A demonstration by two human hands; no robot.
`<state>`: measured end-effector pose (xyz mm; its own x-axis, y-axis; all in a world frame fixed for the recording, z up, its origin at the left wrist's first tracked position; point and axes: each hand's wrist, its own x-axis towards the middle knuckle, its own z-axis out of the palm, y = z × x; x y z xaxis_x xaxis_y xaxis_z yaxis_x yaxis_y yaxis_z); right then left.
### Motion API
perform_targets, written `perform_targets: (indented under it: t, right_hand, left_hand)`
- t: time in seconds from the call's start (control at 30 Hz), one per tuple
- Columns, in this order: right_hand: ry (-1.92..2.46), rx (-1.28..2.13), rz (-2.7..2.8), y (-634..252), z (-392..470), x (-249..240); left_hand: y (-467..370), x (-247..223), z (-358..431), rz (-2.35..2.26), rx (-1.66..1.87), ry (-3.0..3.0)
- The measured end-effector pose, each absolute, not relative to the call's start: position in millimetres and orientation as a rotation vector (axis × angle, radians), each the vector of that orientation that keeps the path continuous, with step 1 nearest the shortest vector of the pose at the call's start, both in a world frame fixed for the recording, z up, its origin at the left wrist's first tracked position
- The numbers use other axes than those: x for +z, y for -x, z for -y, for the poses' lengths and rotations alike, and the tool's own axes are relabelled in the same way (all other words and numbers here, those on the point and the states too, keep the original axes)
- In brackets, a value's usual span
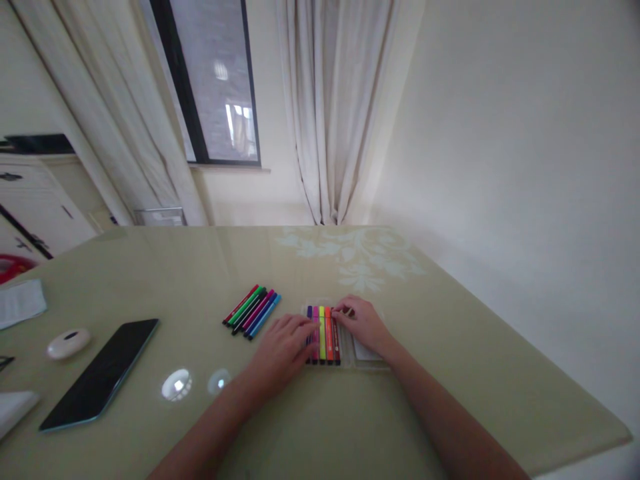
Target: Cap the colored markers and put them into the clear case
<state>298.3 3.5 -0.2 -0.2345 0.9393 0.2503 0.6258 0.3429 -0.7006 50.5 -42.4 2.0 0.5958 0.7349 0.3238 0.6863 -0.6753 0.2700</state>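
A clear plastic case (347, 363) lies open on the table, with a row of felt-tip pens in its left half: purple, magenta, a yellow pen (322, 337), an orange pen (329, 339) and a dark red pen (336, 340). My left hand (283, 345) rests over the row's left edge, thumb and fingers apart, partly hiding the purple pens. At the row's right, my right hand (364, 325) has its thumb and fingertips closed at the top of the dark red pen. Loose felt-tip pens (253, 311) lie side by side left of the case.
A black tablet (103, 373) lies on the table (200, 267) at the left, beside a white oval device (69, 344). Paper (23, 303) and a white object (15, 408) are at the left edge. A wall (525, 167) borders the table's right side.
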Motion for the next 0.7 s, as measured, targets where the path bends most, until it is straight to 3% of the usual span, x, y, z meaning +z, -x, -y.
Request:
perform_targets:
  t: [0.13, 0.23, 0.4, 0.53, 0.7]
  right_hand:
    - [1.36, 0.608, 1.954, -297.6, -1.8, 2.3]
    - [1.354, 0.595, 1.97, -296.9, -1.1, 2.4]
    - [1.341, 0.605, 1.946, -296.8, -1.2, 2.4]
    - [1.32, 0.624, 1.87, -292.1, 2.3, 8.7]
    - [1.134, 1.032, 1.569, -274.5, 11.4, 16.0]
  left_hand:
    - [-24.3, 6.7, 26.1, -1.903, 0.628, -2.576]
    - [-10.2, 6.3, 20.5, -2.141, 0.482, -2.533]
    - [-8.1, -3.1, 17.1, -2.095, 0.447, -2.527]
    - [-20.2, -4.2, 18.7, -1.949, 0.63, -2.48]
    - [-46.6, 0.2, 32.8, -1.556, 0.934, -2.278]
